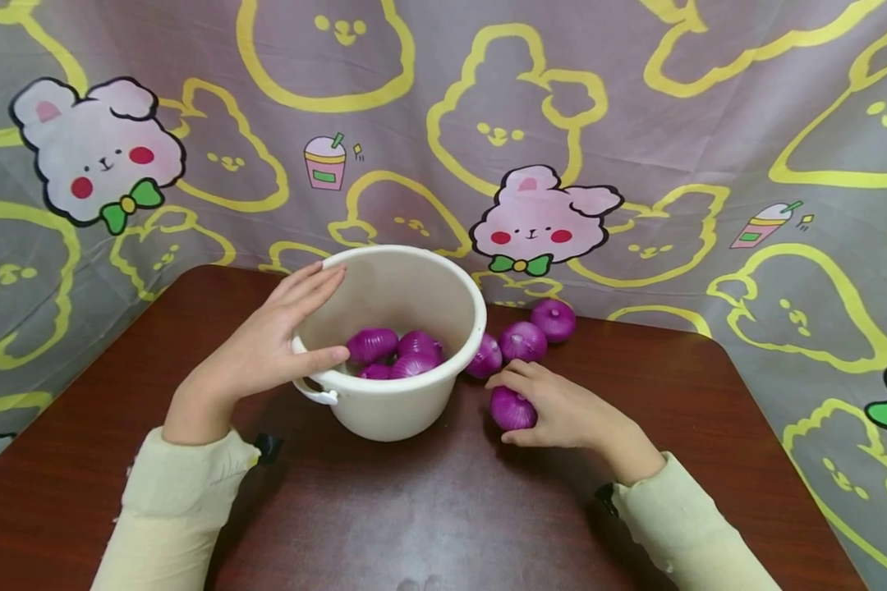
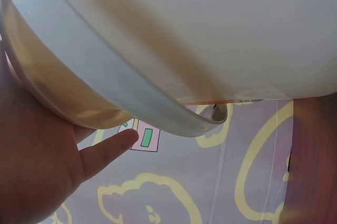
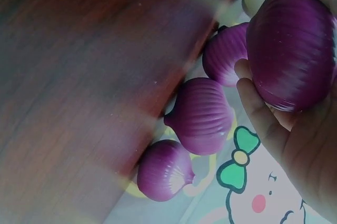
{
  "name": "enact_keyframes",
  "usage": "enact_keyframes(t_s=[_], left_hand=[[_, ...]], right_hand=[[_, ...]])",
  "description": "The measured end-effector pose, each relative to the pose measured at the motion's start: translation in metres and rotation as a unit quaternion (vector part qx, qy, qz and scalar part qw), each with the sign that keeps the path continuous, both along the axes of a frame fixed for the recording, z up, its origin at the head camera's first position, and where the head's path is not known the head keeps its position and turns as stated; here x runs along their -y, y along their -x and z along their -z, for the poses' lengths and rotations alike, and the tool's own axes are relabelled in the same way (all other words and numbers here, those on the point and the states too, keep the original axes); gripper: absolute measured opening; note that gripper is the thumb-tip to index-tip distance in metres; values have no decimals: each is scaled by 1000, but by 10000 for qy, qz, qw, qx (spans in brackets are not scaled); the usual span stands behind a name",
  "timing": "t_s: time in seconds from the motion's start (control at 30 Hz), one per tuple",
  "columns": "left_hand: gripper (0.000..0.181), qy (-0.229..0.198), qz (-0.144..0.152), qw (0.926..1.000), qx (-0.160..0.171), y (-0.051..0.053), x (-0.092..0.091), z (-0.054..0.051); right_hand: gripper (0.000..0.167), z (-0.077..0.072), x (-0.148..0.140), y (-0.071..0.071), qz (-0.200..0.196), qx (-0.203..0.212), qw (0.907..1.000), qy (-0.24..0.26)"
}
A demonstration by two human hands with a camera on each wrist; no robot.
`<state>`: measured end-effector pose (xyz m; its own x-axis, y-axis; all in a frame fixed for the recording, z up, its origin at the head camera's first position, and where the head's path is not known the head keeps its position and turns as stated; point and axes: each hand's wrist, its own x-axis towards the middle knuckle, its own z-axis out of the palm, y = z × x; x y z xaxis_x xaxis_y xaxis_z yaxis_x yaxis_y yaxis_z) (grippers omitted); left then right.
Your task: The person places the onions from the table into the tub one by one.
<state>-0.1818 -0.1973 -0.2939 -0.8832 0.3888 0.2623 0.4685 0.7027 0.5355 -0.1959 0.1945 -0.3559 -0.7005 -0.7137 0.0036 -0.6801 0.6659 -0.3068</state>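
A white bucket with purple onions inside stands on the table, its mouth tipped toward the viewer. My left hand rests on the bucket's left rim with fingers and thumb spread and mostly straight. The left wrist view shows the bucket's wall up close, with one straight finger beside its rim. Right of the bucket, my right hand grips a purple onion between thumb and fingers. The same onion fills the palm in the right wrist view.
Three more onions lie in a slanting row behind the right hand: one against the bucket, a middle onion and a far onion. The brown table ends at a patterned curtain. A white handle hangs at the bucket's left.
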Motion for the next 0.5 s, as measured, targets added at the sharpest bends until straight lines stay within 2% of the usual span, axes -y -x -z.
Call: enact_keyframes(t_s=[0.5], left_hand=[[89,-58,-13,10000,-6,0,-1,0]], right_hand=[[62,-4,1,0,178,92,9995,262]])
